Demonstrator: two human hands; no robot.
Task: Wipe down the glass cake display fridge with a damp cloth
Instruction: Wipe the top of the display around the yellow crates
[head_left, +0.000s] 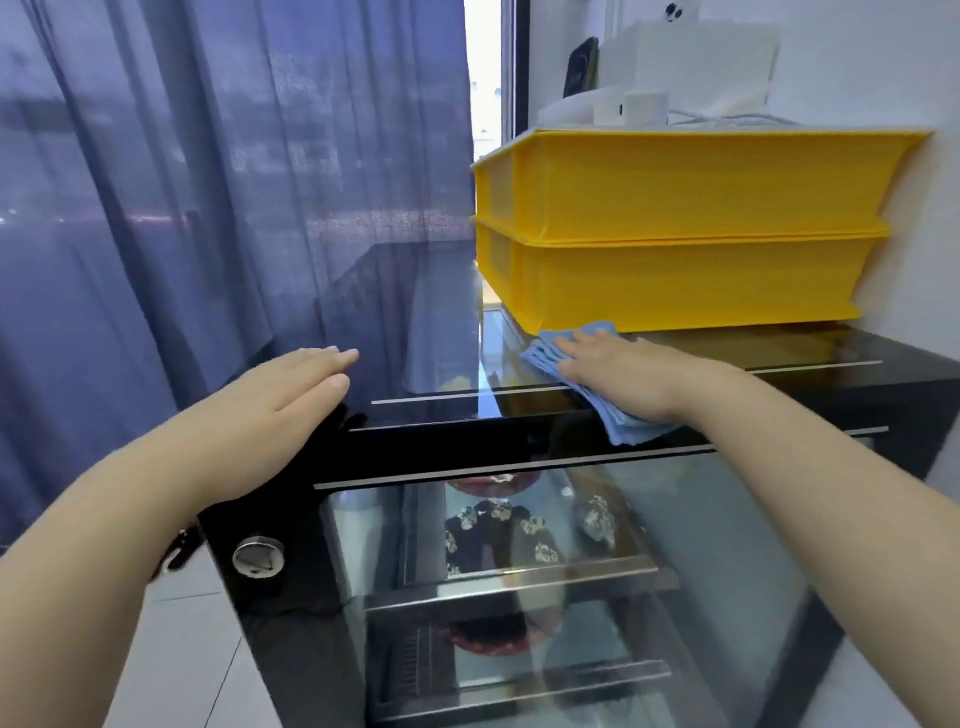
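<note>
The glass cake display fridge (701, 519) has a black frame and a glass top and front; cakes sit on its shelves inside. A folded blue cloth (550, 351) lies on the glass top near the front edge. My right hand (618, 374) presses flat on the cloth, fingers pointing left toward the yellow crates. Over the fridge's left corner my left hand (291, 384) hovers flat and holds nothing, fingers together and stretched out.
Two stacked yellow plastic crates (675, 234) stand on the back right of the fridge top, with white boxes (628, 106) on them. A blue sheer curtain (208, 182) hangs along the left. A white wall is on the right and a tiled floor (176, 649) lies below.
</note>
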